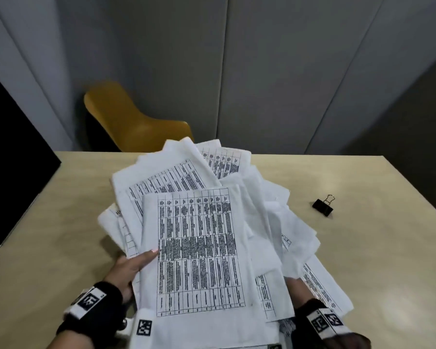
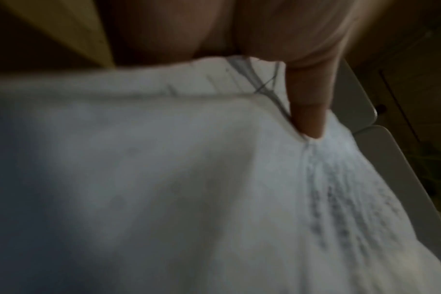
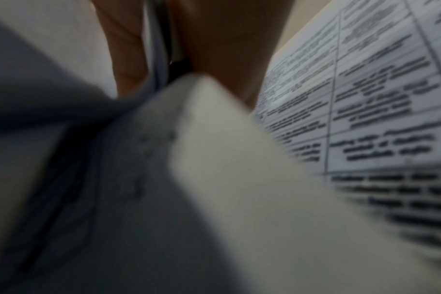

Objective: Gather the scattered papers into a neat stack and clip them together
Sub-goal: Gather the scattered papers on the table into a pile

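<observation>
A loose, fanned pile of printed table sheets point(image 1: 199, 248) lies on the beige table point(image 1: 363, 260). My left hand point(image 1: 134, 267) grips the pile's left edge, thumb lying on the top sheet and fingers beneath. In the left wrist view the thumb point(image 2: 307, 111) presses on the white papers point(image 2: 164, 179). My right hand point(image 1: 293, 285) reaches in under the pile's right side, mostly hidden by sheets. In the right wrist view, paper edges point(image 3: 156, 49) run between its fingers point(image 3: 129, 59), beside a printed sheet point(image 3: 378, 99). A black binder clip point(image 1: 322, 206) lies alone to the right.
A mustard-yellow chair point(image 1: 131, 119) stands behind the table's far edge. A black object point(image 1: 13, 152) sits at the far left. Grey wall panels close off the back. Bare tabletop shows to the left and right of the pile.
</observation>
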A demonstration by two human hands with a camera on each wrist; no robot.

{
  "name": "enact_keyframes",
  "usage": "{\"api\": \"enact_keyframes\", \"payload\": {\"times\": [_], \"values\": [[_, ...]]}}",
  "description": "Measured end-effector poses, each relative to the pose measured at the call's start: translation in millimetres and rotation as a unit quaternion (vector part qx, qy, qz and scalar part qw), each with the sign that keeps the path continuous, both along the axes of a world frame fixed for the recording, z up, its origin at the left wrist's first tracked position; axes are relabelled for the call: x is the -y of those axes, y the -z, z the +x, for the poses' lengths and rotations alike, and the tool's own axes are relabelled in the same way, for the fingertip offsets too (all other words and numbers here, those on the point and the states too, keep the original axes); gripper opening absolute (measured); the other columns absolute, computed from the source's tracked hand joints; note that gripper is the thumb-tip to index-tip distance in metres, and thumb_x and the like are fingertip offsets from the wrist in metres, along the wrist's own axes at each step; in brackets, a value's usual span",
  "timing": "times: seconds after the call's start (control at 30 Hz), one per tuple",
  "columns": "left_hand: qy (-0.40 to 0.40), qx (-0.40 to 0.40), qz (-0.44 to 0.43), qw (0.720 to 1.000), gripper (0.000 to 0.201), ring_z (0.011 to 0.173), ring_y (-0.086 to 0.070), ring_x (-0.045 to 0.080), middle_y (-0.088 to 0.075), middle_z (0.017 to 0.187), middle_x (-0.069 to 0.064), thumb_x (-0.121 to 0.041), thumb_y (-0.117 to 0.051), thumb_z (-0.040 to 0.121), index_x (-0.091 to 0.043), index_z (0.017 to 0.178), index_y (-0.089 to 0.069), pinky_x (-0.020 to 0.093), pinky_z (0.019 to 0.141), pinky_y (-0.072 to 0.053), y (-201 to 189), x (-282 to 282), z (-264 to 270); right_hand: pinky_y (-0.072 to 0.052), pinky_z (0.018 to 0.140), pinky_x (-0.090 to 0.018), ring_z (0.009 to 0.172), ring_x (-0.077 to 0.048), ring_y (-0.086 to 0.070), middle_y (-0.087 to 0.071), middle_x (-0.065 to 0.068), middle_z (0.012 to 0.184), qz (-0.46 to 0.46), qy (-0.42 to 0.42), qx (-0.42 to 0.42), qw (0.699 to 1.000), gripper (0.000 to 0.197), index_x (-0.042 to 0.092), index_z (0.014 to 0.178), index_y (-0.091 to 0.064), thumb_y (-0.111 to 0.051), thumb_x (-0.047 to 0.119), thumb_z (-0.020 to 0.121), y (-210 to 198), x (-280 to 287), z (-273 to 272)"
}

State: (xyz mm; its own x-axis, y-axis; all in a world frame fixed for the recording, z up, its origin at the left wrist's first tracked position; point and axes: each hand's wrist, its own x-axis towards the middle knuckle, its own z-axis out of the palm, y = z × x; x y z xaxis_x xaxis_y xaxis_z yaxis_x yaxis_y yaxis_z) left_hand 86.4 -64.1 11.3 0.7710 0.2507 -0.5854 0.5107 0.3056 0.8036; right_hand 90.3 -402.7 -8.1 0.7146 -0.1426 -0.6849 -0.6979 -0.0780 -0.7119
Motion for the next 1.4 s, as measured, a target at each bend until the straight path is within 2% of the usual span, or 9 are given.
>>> {"api": "enact_keyframes", "payload": {"times": [0.13,0.27,0.33,0.43,0.6,0.77,0.93,1.13,1.4], "values": [[0.041,-0.017,-0.017,0.999,0.092,0.133,-0.039,0.028,-0.048,0.140,0.014,-0.037,-0.089,0.053,-0.003,0.128,-0.048,0.054,0.114,-0.017,17,-12,-8,-0.048,0.078,-0.031,0.096,-0.022,-0.056,-0.060,-0.016,0.114,0.004,-0.009,0.000,1.000,0.040,-0.001,0.115,-0.053,-0.048,0.029,0.089,2,-16,10],[0.082,0.011,0.017,0.996,0.088,0.108,-0.063,0.025,-0.075,0.093,0.005,-0.038,-0.093,0.023,-0.004,0.099,-0.065,0.041,0.105,-0.035,19,-15,-12,-0.044,0.069,-0.028,0.084,-0.021,-0.056,-0.058,-0.004,0.090,0.066,-0.034,0.015,0.997,0.023,0.011,0.117,-0.049,-0.049,0.014,0.094,-5,-23,10],[0.096,0.021,0.045,0.994,0.046,0.111,-0.060,0.029,-0.075,0.078,-0.002,-0.027,-0.087,0.051,-0.010,0.088,-0.065,0.035,0.101,-0.034,15,-15,-16,-0.048,0.075,-0.030,0.096,-0.026,-0.058,-0.061,-0.008,0.102,0.059,-0.079,0.016,0.995,0.037,0.012,0.122,-0.048,-0.058,0.017,0.087,0,-29,10],[0.057,0.000,0.087,0.995,0.012,0.126,-0.047,0.036,-0.066,0.113,0.014,-0.017,-0.068,0.081,-0.015,0.089,-0.059,0.044,0.108,-0.029,17,-19,-25,-0.050,0.072,-0.029,0.089,-0.024,-0.060,-0.064,-0.012,0.102,-0.048,-0.112,0.012,0.992,0.044,0.005,0.113,-0.054,-0.064,0.015,0.071,9,-41,9],[-0.002,-0.024,0.076,0.997,0.033,0.116,-0.053,0.034,-0.059,0.125,0.021,-0.024,-0.073,0.070,-0.005,0.094,-0.063,0.046,0.107,-0.032,29,-46,-41,-0.049,0.051,-0.023,0.066,-0.021,-0.061,-0.064,-0.008,0.083,0.004,-0.012,0.131,0.991,0.046,0.007,0.110,-0.060,-0.071,0.017,0.067,-1,-23,18],[-0.075,-0.054,0.072,0.993,0.051,0.116,-0.054,0.035,-0.060,0.122,0.021,-0.024,-0.075,0.069,0.004,0.110,-0.061,0.052,0.108,-0.030,38,-74,-62,-0.041,0.098,-0.042,0.116,-0.037,-0.049,-0.053,-0.015,0.119,-0.364,-0.038,0.070,0.928,0.061,0.022,0.127,-0.048,-0.072,0.039,0.073,3,31,34],[-0.088,-0.101,0.100,0.986,0.082,0.082,-0.063,0.032,-0.067,0.094,0.016,-0.053,-0.088,0.030,0.000,0.091,-0.071,0.049,0.089,-0.045,68,-99,-76,-0.036,0.101,-0.048,0.124,-0.039,-0.035,-0.032,-0.015,0.134,-0.452,-0.135,-0.007,0.882,0.097,0.027,0.138,-0.022,-0.075,0.055,0.062,-2,39,31],[-0.080,-0.100,0.102,0.987,0.063,0.117,-0.052,0.042,-0.057,0.126,0.025,-0.027,-0.076,0.065,0.010,0.113,-0.058,0.055,0.106,-0.032,44,-75,-70,-0.047,0.080,-0.035,0.105,-0.034,-0.058,-0.057,-0.019,0.118,-0.395,-0.206,0.014,0.895,0.078,0.011,0.124,-0.032,-0.078,0.041,0.068,3,22,30],[-0.067,-0.027,0.108,0.992,0.030,0.107,-0.052,0.030,-0.065,0.074,-0.001,0.004,-0.057,0.085,0.008,0.114,-0.057,0.039,0.098,-0.033,50,-70,-62,-0.037,0.099,-0.045,0.122,-0.035,-0.035,-0.036,-0.017,0.131,-0.479,-0.167,0.029,0.861,0.083,0.010,0.129,-0.033,-0.068,0.057,0.070,-5,-9,63]]}}
